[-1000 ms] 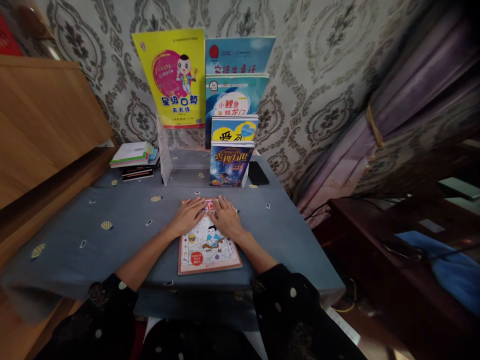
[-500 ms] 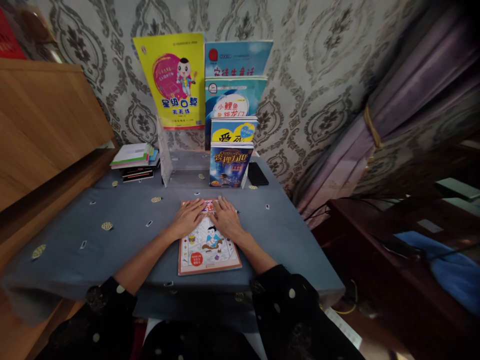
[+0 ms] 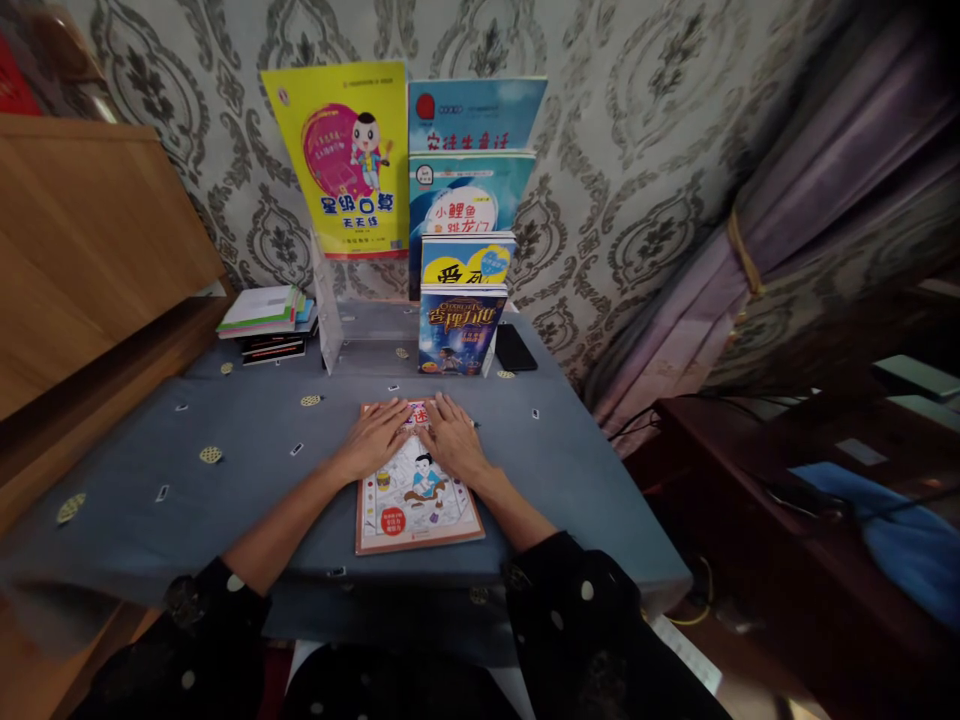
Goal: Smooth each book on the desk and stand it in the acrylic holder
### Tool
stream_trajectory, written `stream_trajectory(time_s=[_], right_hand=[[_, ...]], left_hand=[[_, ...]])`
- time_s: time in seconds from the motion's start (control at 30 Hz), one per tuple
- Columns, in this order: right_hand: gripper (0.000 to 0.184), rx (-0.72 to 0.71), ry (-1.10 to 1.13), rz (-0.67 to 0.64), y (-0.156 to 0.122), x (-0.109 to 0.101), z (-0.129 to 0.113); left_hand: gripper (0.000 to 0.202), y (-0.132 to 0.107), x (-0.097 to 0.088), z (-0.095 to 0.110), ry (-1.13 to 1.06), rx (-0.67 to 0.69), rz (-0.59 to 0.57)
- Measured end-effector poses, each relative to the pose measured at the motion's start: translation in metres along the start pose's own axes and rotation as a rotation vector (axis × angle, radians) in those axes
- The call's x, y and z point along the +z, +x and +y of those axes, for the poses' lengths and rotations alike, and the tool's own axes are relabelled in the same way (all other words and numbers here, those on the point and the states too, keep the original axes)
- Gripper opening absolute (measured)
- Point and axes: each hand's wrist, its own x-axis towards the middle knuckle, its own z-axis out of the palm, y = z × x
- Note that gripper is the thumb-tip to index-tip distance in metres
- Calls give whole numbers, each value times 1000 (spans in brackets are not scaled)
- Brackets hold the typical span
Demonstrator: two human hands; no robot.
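Note:
A picture book (image 3: 420, 510) with an orange-edged cover and a drawn figure in blue lies flat on the table, near its front edge. My left hand (image 3: 375, 438) rests flat on the book's upper left part, fingers stretched out. On the upper right part lies my right hand (image 3: 451, 440), also flat and open. Between them part of the red title shows; the rest of it is hidden under the fingers. Neither hand grips anything.
Behind the book stands a clear acrylic stand (image 3: 371, 357) with a yellow workbook (image 3: 345, 165) and several books (image 3: 461, 330) on it. A black phone (image 3: 516, 347) lies to its right, a stack of books (image 3: 266, 315) to its left. Grey cloth covers the table (image 3: 555, 460).

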Motion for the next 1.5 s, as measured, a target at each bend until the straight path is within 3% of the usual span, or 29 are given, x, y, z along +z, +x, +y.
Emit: stream_trajectory(time_s=[0.87, 1.5], right_hand=[[54, 27, -19, -21, -1, -6, -6], [53, 20, -3, -20, 0, -5, -4]], left_hand=[[63, -31, -4, 4, 34, 27, -115], [67, -61, -13, 25, 50, 14, -152]])
